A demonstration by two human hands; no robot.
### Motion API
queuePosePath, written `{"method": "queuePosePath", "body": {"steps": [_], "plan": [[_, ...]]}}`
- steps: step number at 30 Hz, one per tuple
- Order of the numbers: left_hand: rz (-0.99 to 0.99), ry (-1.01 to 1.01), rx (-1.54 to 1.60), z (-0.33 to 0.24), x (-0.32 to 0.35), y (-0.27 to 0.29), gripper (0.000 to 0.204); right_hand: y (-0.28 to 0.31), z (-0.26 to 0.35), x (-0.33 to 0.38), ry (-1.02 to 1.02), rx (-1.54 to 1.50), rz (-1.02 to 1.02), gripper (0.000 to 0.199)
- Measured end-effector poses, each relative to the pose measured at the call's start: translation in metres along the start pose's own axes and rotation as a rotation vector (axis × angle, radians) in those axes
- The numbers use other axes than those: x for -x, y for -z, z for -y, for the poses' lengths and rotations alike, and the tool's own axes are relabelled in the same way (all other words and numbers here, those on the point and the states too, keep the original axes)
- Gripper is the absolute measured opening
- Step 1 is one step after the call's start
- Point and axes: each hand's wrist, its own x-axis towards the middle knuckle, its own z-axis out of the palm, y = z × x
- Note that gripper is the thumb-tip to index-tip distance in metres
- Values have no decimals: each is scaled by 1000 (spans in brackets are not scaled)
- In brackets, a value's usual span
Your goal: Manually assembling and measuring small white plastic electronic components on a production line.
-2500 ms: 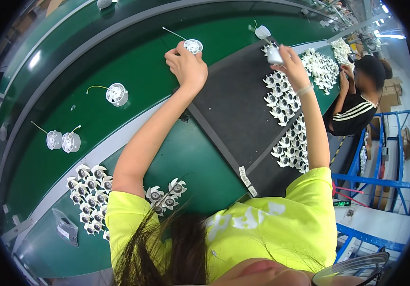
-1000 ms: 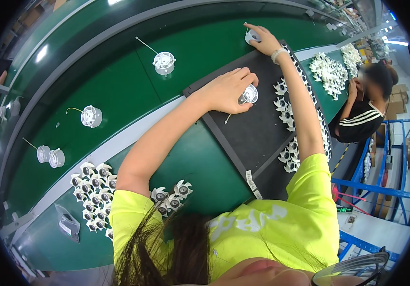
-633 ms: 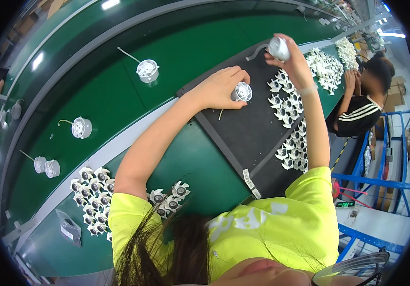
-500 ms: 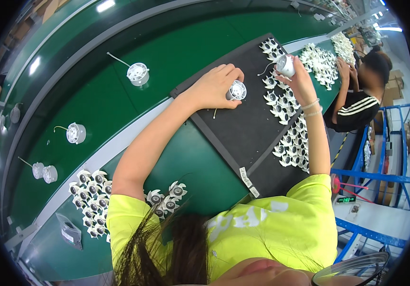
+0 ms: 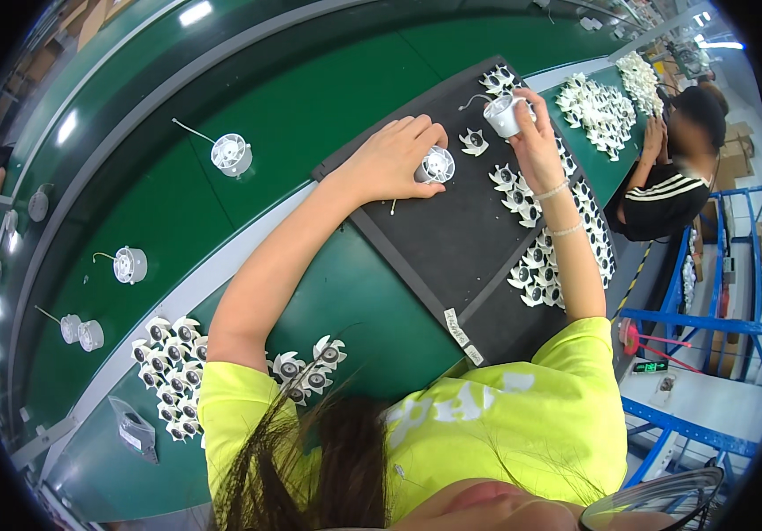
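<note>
My left hand (image 5: 396, 157) rests on the black mat (image 5: 425, 239), its fingers curled around a white round fan housing (image 5: 437, 165) with spokes on its upper face and a short wire beside it. My right hand (image 5: 537, 152) grips a second white fan housing (image 5: 502, 116), tilted above the mat, a thin wire sticking out to its left. Just below that housing lies a single white fan impeller (image 5: 474, 142) with a black centre. More impellers (image 5: 515, 195) lie in a cluster under and beside my right wrist.
A green conveyor belt (image 5: 310, 97) beyond the mat carries several fan housings (image 5: 231, 155). Impellers (image 5: 173, 367) and a clear plastic bag (image 5: 135, 431) lie on the green table at left. White impellers (image 5: 598, 111) are heaped at right near a co-worker (image 5: 682, 168).
My right hand has shifted left with its housing. A lone impeller now shows on the mat below it. Housings on the belt have moved left and slightly down. My left hand has barely moved.
</note>
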Motion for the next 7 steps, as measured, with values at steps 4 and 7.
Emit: {"method": "queuePosePath", "body": {"steps": [4, 7], "plan": [[38, 5, 4, 2, -3, 0, 49, 11, 8, 0, -46, 54, 23, 32], [-1, -54, 24, 11, -4, -12, 54, 21, -13, 0, 40, 425, 7, 36]]}}
